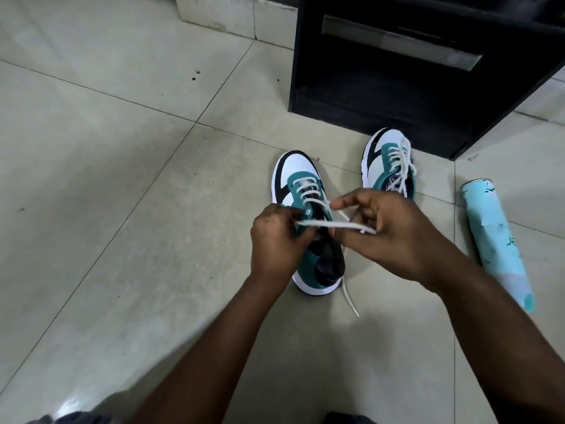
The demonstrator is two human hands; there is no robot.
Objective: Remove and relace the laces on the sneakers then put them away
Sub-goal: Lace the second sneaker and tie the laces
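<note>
Two teal, white and black sneakers stand on the tiled floor. The near sneaker (pixel 298 179) is laced through its lower eyelets only. My left hand (pixel 276 240) grips its left side by the upper eyelets and pinches one end of the white lace (pixel 324 224). My right hand (pixel 394 234) holds the same lace, stretched flat between both hands above the tongue. Another lace end (pixel 350 298) trails on the floor by the heel. The far sneaker (pixel 388 162) sits behind my right hand, fully laced, its heel hidden.
A black cabinet (pixel 412 71) with an open lower shelf stands just behind the sneakers. A light blue cylindrical can (pixel 495 243) lies on the floor to the right. A white wall base (pixel 232 13) runs along the top left.
</note>
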